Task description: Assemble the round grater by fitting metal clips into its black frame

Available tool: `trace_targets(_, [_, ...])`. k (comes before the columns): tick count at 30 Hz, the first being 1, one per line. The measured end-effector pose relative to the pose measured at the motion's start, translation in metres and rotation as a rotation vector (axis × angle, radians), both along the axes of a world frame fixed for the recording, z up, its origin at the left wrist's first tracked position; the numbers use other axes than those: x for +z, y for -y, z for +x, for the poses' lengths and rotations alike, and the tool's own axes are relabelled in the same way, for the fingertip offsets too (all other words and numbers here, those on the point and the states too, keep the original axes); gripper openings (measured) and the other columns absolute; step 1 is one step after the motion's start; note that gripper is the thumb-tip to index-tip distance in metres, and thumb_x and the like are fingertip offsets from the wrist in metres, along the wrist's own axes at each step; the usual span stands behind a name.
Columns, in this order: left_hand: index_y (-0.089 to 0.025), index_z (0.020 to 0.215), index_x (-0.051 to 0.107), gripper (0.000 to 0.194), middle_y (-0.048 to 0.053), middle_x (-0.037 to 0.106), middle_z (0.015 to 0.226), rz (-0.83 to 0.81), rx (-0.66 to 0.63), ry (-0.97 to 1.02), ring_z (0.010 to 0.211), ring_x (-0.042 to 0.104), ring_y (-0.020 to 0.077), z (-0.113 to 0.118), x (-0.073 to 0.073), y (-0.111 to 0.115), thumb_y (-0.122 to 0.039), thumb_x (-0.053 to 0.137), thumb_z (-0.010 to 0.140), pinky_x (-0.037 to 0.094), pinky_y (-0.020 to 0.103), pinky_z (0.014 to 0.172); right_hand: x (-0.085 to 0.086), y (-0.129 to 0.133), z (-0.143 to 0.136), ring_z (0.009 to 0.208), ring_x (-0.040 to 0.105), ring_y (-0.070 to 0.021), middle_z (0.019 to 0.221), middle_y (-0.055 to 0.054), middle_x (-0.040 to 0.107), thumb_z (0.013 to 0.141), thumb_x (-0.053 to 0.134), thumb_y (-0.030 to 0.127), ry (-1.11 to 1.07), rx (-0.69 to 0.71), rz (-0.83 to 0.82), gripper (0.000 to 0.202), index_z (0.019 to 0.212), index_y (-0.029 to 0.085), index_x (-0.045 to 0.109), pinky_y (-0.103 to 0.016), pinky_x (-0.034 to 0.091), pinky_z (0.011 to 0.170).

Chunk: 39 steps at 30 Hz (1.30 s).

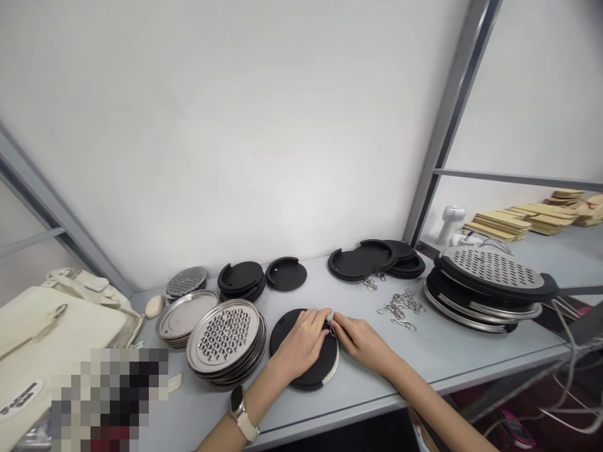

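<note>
A round black holder [307, 375] lies on the grey table in front of me, with a strip of silver metal rim showing along its right side. My left hand [304, 342], with a watch on the wrist, rests across the holder and grips its upper right edge. At that same edge, my right hand [358, 339] pinches a small metal clip [332, 329], partly hidden by the fingers. Several loose metal clips [402, 304] lie in a pile to the right. Left of the holder stands a stack of round metal grater plates [226, 339].
Behind are more metal discs [187, 314] and black holders [241, 276], with others [362, 258] against the wall. Assembled graters [492, 270] are stacked at the right. A cream bag [70, 320] sits at the left; wooden pieces [499, 225] lie beyond the metal post [447, 125].
</note>
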State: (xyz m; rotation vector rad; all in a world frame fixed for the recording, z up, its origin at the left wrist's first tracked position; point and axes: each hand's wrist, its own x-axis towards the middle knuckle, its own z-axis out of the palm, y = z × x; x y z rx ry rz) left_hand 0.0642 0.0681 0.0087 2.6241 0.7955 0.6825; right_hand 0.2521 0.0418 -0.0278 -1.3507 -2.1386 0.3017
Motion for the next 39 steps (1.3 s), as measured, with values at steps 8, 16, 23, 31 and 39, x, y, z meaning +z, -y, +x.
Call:
trace_targets(8, [-0.019,0.127,0.040,0.032,0.007,0.053,0.119,0.023,-0.018,-0.025,0.108,0.050,0.0217,0.000,0.002,0.002,-0.011,0.042,0.095,0.041,0.039,0.096,-0.001,0.002,-0.001,0.058,0.058,-0.0176,0.067,-0.001,0.059,0.100,0.028,0.027,0.052,0.025,-0.031,0.026,0.082,0.022,0.047,-0.026,0.036,0.057])
trace_targets(16, [-0.019,0.124,0.042,0.030,0.006,0.055,0.118,0.018,-0.033,0.000,0.107,0.051,0.0203,0.000,0.001,0.001,-0.009,0.041,0.095,0.042,0.037,0.095,0.001,0.001,-0.002,0.062,0.060,-0.0179,0.074,-0.003,0.063,0.100,0.029,0.027,-0.043,0.039,-0.051,0.024,0.089,0.021,0.050,-0.026,0.038,0.059])
trace_targets(23, [-0.019,0.126,0.041,0.032,0.007,0.055,0.122,0.037,-0.021,-0.019,0.108,0.051,0.0203,0.000,0.004,0.002,-0.010,0.041,0.096,0.041,0.039,0.096,0.005,0.003,-0.003,0.059,0.057,-0.0171,0.069,-0.001,0.060,0.100,0.032,0.030,-0.083,0.038,-0.072,0.025,0.084,0.021,0.048,-0.026,0.038,0.058])
trace_targets(31, [-0.020,0.122,0.045,0.028,0.007,0.058,0.115,0.052,-0.018,-0.025,0.103,0.055,0.0213,0.001,0.003,0.002,-0.011,0.039,0.096,0.043,0.040,0.091,0.009,0.006,-0.003,0.053,0.050,-0.0150,0.063,0.002,0.055,0.094,0.039,0.025,-0.131,0.066,-0.103,0.015,0.081,0.021,0.046,-0.025,0.035,0.054])
trace_targets(39, [-0.019,0.124,0.043,0.030,0.007,0.056,0.113,0.065,-0.022,-0.042,0.103,0.053,0.0213,0.000,0.004,0.003,-0.011,0.041,0.095,0.042,0.038,0.092,0.009,0.006,-0.002,0.052,0.044,-0.0118,0.061,0.005,0.049,0.089,0.044,0.022,-0.151,0.064,-0.145,0.013,0.076,0.021,0.043,-0.022,0.033,0.051])
